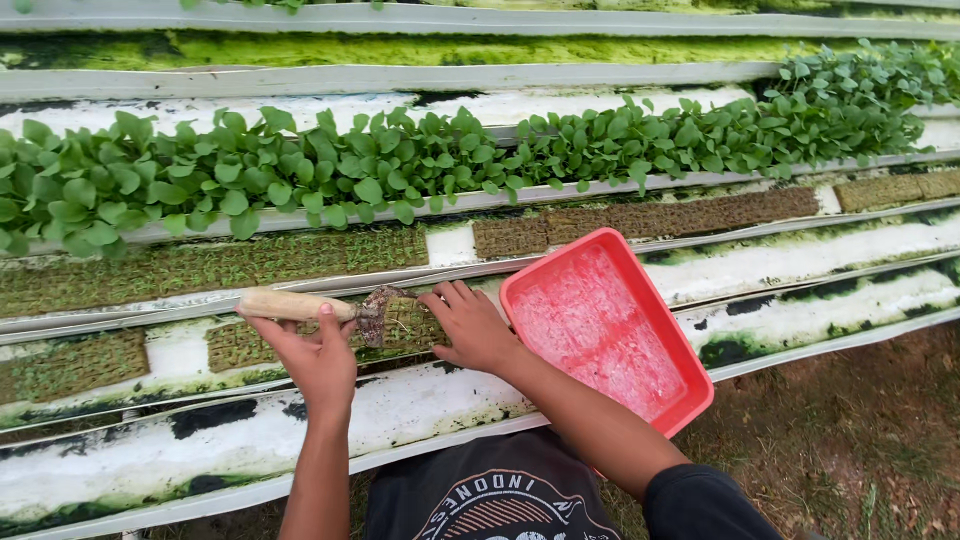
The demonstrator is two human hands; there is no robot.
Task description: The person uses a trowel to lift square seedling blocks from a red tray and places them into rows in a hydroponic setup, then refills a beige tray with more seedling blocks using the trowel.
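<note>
My left hand grips a wooden-handled tool held level, its dark metal end touching a brown seedling cube block in a white growing channel. My right hand lies flat on the right edge of the same block, fingers spread and pressing down. A red plastic tray, wet and holding nothing, rests tilted across the channels just right of my right hand.
Long white channels with green algae run left to right. A row of leafy green seedlings fills a channel farther back. More brown cube strips lie between. Bare soil shows at lower right.
</note>
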